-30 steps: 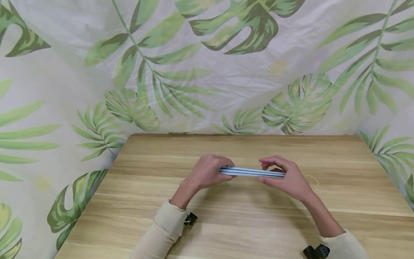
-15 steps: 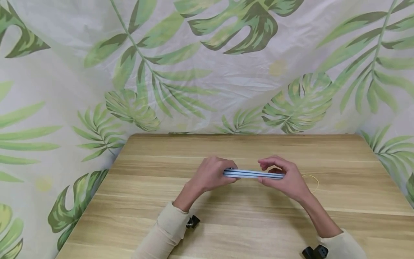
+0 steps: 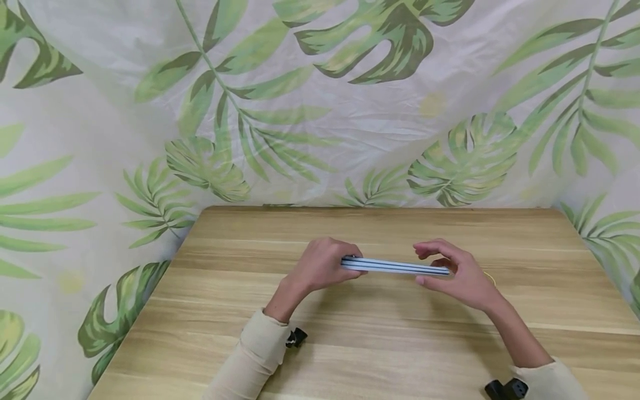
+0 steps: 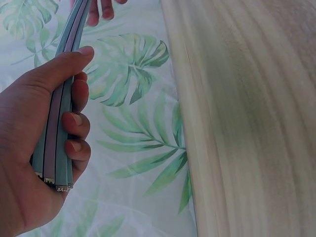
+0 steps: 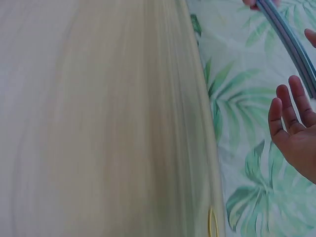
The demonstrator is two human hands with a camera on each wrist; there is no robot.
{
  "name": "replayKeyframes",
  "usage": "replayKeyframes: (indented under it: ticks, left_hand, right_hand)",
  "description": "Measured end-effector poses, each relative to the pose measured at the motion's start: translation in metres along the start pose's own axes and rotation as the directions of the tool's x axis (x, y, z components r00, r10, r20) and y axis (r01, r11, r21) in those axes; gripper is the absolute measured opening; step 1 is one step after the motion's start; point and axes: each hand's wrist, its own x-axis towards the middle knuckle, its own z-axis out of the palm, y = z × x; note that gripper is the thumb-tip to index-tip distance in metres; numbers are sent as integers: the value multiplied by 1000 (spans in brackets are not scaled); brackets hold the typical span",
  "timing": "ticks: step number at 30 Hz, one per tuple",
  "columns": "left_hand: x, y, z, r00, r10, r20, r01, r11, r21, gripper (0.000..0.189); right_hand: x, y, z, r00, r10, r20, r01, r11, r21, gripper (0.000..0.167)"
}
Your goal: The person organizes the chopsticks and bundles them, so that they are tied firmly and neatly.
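Note:
My left hand grips one end of a narrow bundle of slim, pale blue sticks with dark lines between them. In the left wrist view, the thumb lies along one side of the bundle and the fingers curl round the other. Their exact kind is unclear. The bundle is held nearly level above the table. My right hand is around its other end, fingers loosely spread; in the right wrist view several fingers are fairly straight. Contact there cannot be made out. A thin yellow loop, like a rubber band, lies partly hidden behind the right hand.
A wood-grain table stretches beneath both hands. Behind it and at the sides hangs a pale cloth with green leaf prints. Black devices sit at both sleeve cuffs.
My right hand has slid to the right, baring more of the bundle's right end and covering more of the yellow loop. The left hand keeps its grip, shifting slightly left since the middle frame.

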Motion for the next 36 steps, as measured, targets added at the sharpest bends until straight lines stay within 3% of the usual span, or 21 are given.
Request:
replayKeyframes:
  ticks: [8, 19, 36]
  left_hand:
    - [-1, -1, -3, 1000, -7, -7, 7, 1000, 3, 16]
    - [-2, -1, -7, 1000, -16, -6, 16, 1000, 22, 15]
    - [-4, -2, -6, 1000, -12, -8, 12, 999, 50, 16]
  right_hand:
    - [-18, 14, -30, 999, 12, 43, -8, 997, -80, 60]
    - [-38, 28, -60, 998, 42, 41, -34, 983, -180, 59]
    - [-44, 64, -92, 995, 63, 77, -34, 945, -326, 55]
